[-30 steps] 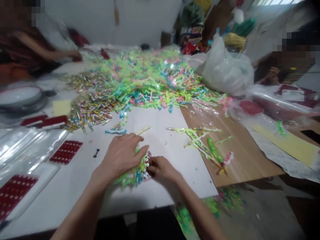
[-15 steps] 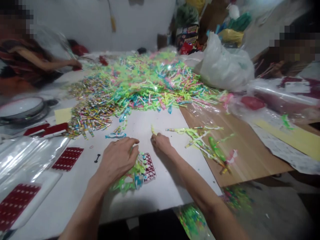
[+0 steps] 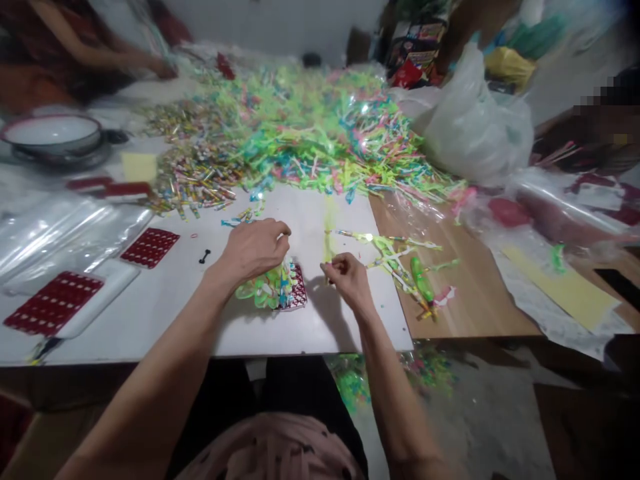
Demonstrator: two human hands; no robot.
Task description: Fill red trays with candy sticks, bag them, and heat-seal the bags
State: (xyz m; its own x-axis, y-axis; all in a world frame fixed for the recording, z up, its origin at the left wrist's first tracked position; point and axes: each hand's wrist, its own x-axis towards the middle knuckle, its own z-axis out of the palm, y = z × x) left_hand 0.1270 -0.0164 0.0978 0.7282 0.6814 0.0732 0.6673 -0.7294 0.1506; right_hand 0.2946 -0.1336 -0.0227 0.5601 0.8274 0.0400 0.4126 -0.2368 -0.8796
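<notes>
My left hand (image 3: 257, 248) curls over a bundle of light green and blue plastic pieces (image 3: 265, 291), its thumb and index finger bent close together; the lower fingers are hidden. The bundle's ends meet a small dark red and white patterned holder (image 3: 299, 287) lying on the white board. To the right, my right hand (image 3: 349, 277) pinches the near end of a thin yellow stick-like piece (image 3: 328, 233), blurred and pointing away from me. Beyond the hands spreads a large heap of green, pink, blue and white plastic pieces (image 3: 310, 147).
Wrapped sticks (image 3: 200, 173) form a pile at the left. Red patterned cards (image 3: 150, 247) and clear plastic sleeves (image 3: 75, 233) lie nearby. Loose sticks and a green piece (image 3: 423, 280) rest on cardboard (image 3: 480, 280). A white bag (image 3: 480, 127) stands behind. Other people sit at both sides.
My right hand has drawn back toward me and lifted the yellow piece, showing more of its length. My left hand stays over the bundle. The camera view has tilted down.
</notes>
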